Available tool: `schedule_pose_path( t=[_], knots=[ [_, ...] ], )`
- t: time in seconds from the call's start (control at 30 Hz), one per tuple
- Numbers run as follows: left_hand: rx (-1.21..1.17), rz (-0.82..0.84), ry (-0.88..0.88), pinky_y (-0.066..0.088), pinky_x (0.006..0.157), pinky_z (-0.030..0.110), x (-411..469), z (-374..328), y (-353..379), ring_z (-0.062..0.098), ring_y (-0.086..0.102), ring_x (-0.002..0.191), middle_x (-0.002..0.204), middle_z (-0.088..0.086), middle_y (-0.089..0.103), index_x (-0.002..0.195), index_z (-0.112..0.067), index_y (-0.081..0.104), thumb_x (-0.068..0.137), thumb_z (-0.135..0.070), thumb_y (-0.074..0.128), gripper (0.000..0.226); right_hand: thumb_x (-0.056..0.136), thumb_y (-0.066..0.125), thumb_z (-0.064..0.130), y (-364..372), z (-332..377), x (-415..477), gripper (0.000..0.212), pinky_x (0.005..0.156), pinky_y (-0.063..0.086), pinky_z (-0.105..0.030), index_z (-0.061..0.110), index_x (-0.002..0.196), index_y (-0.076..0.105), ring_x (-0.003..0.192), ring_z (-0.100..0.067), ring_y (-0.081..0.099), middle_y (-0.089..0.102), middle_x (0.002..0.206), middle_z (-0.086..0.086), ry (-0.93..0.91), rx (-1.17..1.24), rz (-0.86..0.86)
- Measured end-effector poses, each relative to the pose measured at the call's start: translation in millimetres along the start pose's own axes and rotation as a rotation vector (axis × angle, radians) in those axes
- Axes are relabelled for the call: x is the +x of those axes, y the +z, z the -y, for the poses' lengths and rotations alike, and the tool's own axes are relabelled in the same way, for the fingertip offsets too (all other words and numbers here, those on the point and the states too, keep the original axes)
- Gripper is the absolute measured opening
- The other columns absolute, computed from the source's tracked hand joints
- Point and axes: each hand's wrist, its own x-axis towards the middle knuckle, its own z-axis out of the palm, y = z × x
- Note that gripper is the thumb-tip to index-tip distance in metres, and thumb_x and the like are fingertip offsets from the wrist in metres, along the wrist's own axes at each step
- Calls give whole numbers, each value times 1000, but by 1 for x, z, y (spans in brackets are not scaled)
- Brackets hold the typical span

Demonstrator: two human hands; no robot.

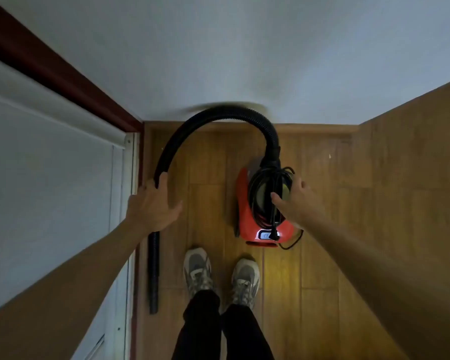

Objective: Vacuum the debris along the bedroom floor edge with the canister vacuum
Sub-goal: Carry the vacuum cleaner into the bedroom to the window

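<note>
1. Head view, starting at the grips: my left hand (151, 206) is closed around the black hose (218, 116), fingers wrapped over it partway along its length, thumb splayed out to the side.
2. My right hand (296, 201) is spread wide and holds nothing. Its fingertips reach the power cord (268, 193), which is wound in loops around the top of the canister vacuum (247, 216); whether they actually press on it I cannot tell.
3. The hose arcs up from my left hand, sweeps across in front of the pale wall (244, 48) and drops into the front of the red canister. Below my hand it continues down as a dark nozzle tube (153, 281) hanging close to the white door (50, 178) on the left.
4. The canister looks to be off the wood floor (322, 229), or standing on it; I cannot tell which. A lit panel glows at its near end, just ahead of my shoes (221, 274).
5. I judge this to be setup, not yet vacuuming: the cord is coiled and the nozzle is not at the skirting.
6. A small pale speck (330, 156) lies near the far edge on the right, possibly debris.
7. Next I would need the right hand to unwind the cord, then the left to bring the nozzle down to the floor edge.
</note>
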Motion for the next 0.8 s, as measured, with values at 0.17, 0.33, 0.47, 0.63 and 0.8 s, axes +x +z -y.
schedule_pose_path(
  t=[0.17, 0.33, 0.47, 0.63, 0.8],
  knots=[
    [-75, 32, -55, 53, 84, 49, 29, 17, 27, 38, 57, 112, 139, 21, 47, 151, -21, 12, 84, -68, 51, 91, 89, 58, 49, 29, -1, 23, 75, 94, 49, -49, 9, 145, 28, 122, -40, 51, 46, 137, -20, 84, 95, -84],
    [-185, 15, -125, 49, 83, 41, 59, 29, 46, 36, 57, 113, 140, 19, 46, 154, -18, 11, 88, -60, 56, 90, 90, 60, 44, 59, -2, 41, 72, 93, 51, -52, 8, 143, 28, 121, -41, 51, 46, 138, -21, 115, 103, -156],
    [-215, 17, -165, 48, 89, 45, 83, 45, 65, 39, 53, 119, 144, 21, 42, 155, -19, 11, 88, -58, 58, 90, 91, 60, 40, 82, -1, 49, 63, 83, 54, -53, 11, 138, 29, 114, -43, 55, 46, 135, -21, 109, 163, -240],
    [-259, 31, -229, 47, 94, 47, 109, 58, 94, 38, 50, 124, 146, 22, 40, 154, -15, 14, 87, -55, 62, 92, 92, 59, 39, 102, -2, 58, 58, 77, 49, -47, 8, 135, 34, 110, -42, 56, 45, 135, -19, 147, 190, -415],
    [-424, 55, -293, 52, 94, 46, 138, 72, 119, 36, 53, 122, 145, 18, 44, 154, -17, 16, 81, -55, 68, 97, 94, 55, 39, 114, -4, 64, 49, 76, 53, -48, 9, 130, 40, 105, -38, 58, 51, 128, -16, 144, 223, -536]
  ],
)
